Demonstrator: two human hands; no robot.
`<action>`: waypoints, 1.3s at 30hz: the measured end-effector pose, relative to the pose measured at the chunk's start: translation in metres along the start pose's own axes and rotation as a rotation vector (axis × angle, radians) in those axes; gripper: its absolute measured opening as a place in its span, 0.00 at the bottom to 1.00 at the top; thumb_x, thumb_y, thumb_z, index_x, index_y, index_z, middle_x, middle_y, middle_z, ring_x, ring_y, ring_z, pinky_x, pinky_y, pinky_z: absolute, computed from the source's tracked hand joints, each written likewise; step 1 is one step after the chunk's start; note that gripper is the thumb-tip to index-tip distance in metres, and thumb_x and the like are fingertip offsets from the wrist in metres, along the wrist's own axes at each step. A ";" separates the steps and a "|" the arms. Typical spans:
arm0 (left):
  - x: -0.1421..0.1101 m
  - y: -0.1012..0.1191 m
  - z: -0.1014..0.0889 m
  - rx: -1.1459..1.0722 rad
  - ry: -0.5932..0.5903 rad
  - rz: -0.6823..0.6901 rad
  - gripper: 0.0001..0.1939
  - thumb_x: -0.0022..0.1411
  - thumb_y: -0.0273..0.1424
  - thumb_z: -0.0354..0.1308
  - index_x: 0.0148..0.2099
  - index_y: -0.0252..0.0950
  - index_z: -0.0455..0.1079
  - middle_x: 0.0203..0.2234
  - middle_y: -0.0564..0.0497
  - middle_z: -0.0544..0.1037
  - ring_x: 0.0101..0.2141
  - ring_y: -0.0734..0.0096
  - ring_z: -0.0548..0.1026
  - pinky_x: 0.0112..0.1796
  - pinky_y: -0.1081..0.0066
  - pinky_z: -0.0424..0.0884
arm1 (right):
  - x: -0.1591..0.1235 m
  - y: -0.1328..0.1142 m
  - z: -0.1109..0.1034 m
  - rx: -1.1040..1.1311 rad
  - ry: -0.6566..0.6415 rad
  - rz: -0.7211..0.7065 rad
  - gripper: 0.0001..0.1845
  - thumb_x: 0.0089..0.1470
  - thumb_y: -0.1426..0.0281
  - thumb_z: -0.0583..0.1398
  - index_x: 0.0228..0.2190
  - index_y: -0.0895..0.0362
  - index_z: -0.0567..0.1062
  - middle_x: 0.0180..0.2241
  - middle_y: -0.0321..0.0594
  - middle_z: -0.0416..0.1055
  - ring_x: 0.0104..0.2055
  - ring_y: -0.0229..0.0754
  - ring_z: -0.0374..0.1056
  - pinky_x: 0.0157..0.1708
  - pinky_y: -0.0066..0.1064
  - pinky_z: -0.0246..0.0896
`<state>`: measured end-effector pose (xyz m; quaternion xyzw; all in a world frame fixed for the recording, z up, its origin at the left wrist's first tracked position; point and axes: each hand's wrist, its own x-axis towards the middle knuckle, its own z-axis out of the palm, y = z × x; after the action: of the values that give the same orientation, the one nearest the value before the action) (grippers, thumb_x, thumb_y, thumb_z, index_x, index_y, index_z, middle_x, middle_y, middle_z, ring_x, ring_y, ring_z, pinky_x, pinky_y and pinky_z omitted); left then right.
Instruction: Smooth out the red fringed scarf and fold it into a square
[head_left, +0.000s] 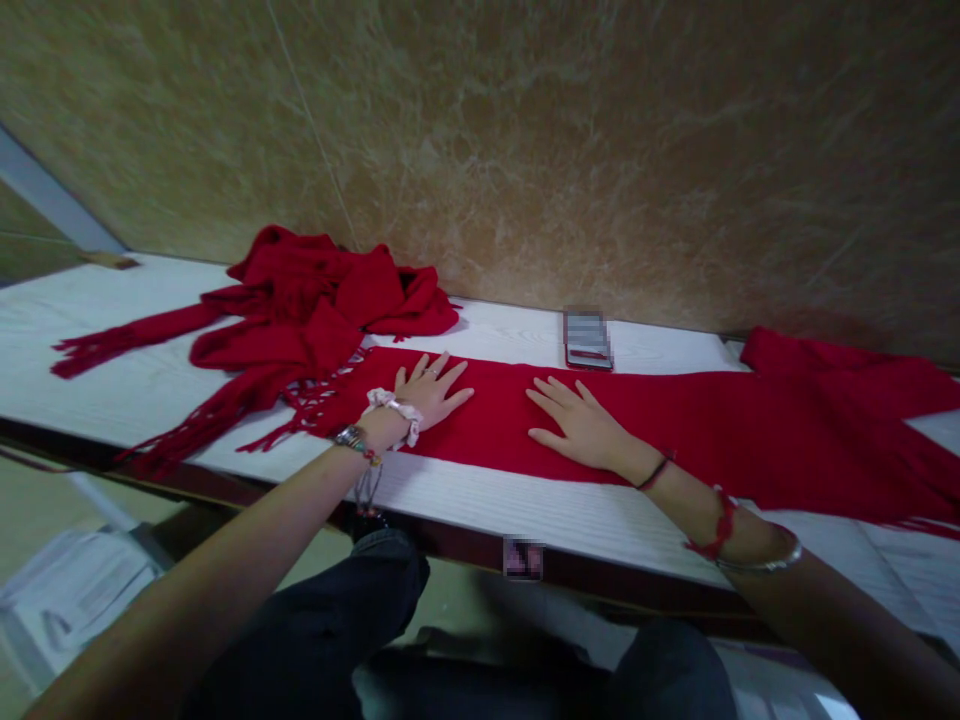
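Observation:
A red fringed scarf (495, 415) lies stretched out flat along the white table. My left hand (431, 390) rests palm down on it near its left, fringed end, fingers spread, a scrunchie round the wrist. Farther right, my right hand (577, 422) also lies flat on the cloth with its fingers apart. Neither hand grips anything. To the left, more red scarves (322, 295) sit in a crumpled heap, their tassels trailing over the table. Another fold of red cloth (832, 370) lies at the scarf's right end.
A phone (587, 340), partly blurred out, lies behind the scarf. The white table (480, 490) backs onto a brown marbled wall (480, 150). A small wooden piece (110, 260) sits at the far left corner. Below left is a pale stool-like object (79, 585).

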<state>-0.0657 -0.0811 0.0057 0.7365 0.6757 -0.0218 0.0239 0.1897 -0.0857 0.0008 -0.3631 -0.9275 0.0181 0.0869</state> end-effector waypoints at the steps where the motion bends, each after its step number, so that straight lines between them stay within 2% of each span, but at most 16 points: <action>1: -0.001 0.000 0.002 0.002 0.023 0.002 0.31 0.61 0.50 0.34 0.62 0.44 0.46 0.61 0.48 0.45 0.59 0.47 0.44 0.51 0.44 0.48 | -0.002 0.001 -0.003 0.027 0.001 -0.033 0.31 0.55 0.56 0.49 0.56 0.59 0.57 0.59 0.48 0.50 0.61 0.50 0.43 0.56 0.52 0.39; 6: -0.006 -0.001 0.005 0.009 0.073 -0.015 0.31 0.60 0.51 0.34 0.62 0.44 0.47 0.61 0.48 0.46 0.59 0.48 0.46 0.52 0.46 0.48 | -0.012 0.003 -0.020 0.196 -0.073 -0.245 0.25 0.54 0.60 0.53 0.51 0.59 0.65 0.53 0.46 0.62 0.56 0.42 0.55 0.55 0.38 0.49; 11: -0.001 0.007 -0.007 -0.042 0.017 -0.013 0.31 0.60 0.48 0.40 0.62 0.39 0.48 0.61 0.43 0.47 0.59 0.46 0.45 0.51 0.45 0.50 | -0.013 0.003 -0.025 0.206 -0.148 -0.311 0.26 0.51 0.59 0.56 0.49 0.60 0.67 0.54 0.47 0.61 0.57 0.44 0.52 0.56 0.39 0.47; 13: 0.002 0.020 -0.012 -0.058 0.072 0.100 0.30 0.60 0.44 0.44 0.61 0.35 0.50 0.60 0.40 0.48 0.59 0.51 0.46 0.53 0.51 0.51 | -0.013 0.002 -0.027 0.204 -0.175 -0.322 0.29 0.49 0.58 0.57 0.50 0.60 0.66 0.54 0.46 0.60 0.58 0.45 0.50 0.56 0.40 0.45; 16: 0.007 0.046 -0.012 -0.069 0.151 0.433 0.26 0.61 0.39 0.46 0.59 0.34 0.54 0.60 0.42 0.48 0.60 0.60 0.44 0.55 0.63 0.49 | -0.015 0.002 -0.029 0.186 -0.189 -0.327 0.30 0.48 0.58 0.58 0.50 0.61 0.66 0.55 0.47 0.60 0.59 0.46 0.49 0.57 0.41 0.45; 17: 0.010 0.054 -0.011 -0.069 0.144 0.523 0.25 0.62 0.38 0.46 0.59 0.35 0.55 0.60 0.43 0.49 0.60 0.62 0.44 0.56 0.64 0.48 | -0.016 0.001 -0.030 0.178 -0.192 -0.326 0.29 0.49 0.59 0.58 0.50 0.61 0.66 0.54 0.47 0.60 0.59 0.46 0.49 0.56 0.41 0.45; 19: 0.018 0.063 -0.005 -0.067 0.096 0.608 0.23 0.62 0.37 0.44 0.58 0.36 0.56 0.60 0.45 0.51 0.59 0.64 0.46 0.56 0.63 0.48 | -0.017 0.000 -0.032 0.159 -0.197 -0.327 0.25 0.50 0.63 0.57 0.49 0.62 0.67 0.53 0.47 0.62 0.58 0.46 0.51 0.56 0.40 0.46; 23: 0.029 0.064 0.004 -0.101 0.044 0.595 0.24 0.63 0.38 0.42 0.59 0.36 0.54 0.59 0.45 0.54 0.58 0.67 0.52 0.55 0.63 0.49 | -0.019 -0.005 -0.035 0.116 -0.170 -0.337 0.22 0.51 0.69 0.55 0.48 0.63 0.68 0.51 0.47 0.65 0.56 0.45 0.54 0.55 0.39 0.49; 28: 0.030 0.058 0.001 -0.144 0.038 0.630 0.24 0.63 0.38 0.43 0.58 0.33 0.56 0.58 0.44 0.55 0.57 0.66 0.53 0.54 0.65 0.50 | -0.021 -0.015 -0.037 0.024 -0.134 -0.365 0.18 0.50 0.75 0.53 0.44 0.64 0.71 0.47 0.48 0.69 0.52 0.46 0.60 0.52 0.39 0.54; 33: 0.032 0.056 -0.001 -0.165 0.028 0.670 0.23 0.63 0.37 0.43 0.57 0.31 0.57 0.58 0.43 0.55 0.57 0.67 0.54 0.54 0.68 0.50 | -0.025 -0.020 -0.037 -0.080 -0.116 -0.369 0.19 0.48 0.79 0.54 0.44 0.64 0.71 0.46 0.48 0.69 0.51 0.47 0.61 0.50 0.40 0.56; 39: 0.036 0.054 0.002 -0.162 0.041 0.686 0.23 0.63 0.37 0.43 0.57 0.32 0.57 0.58 0.44 0.55 0.57 0.68 0.54 0.54 0.69 0.50 | -0.028 -0.022 -0.040 -0.157 -0.104 -0.355 0.21 0.47 0.82 0.52 0.44 0.62 0.70 0.46 0.48 0.69 0.48 0.44 0.64 0.47 0.37 0.60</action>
<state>-0.0084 -0.0505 0.0022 0.9166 0.3888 0.0559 0.0745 0.2018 -0.1221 0.0381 -0.1978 -0.9788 -0.0510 0.0122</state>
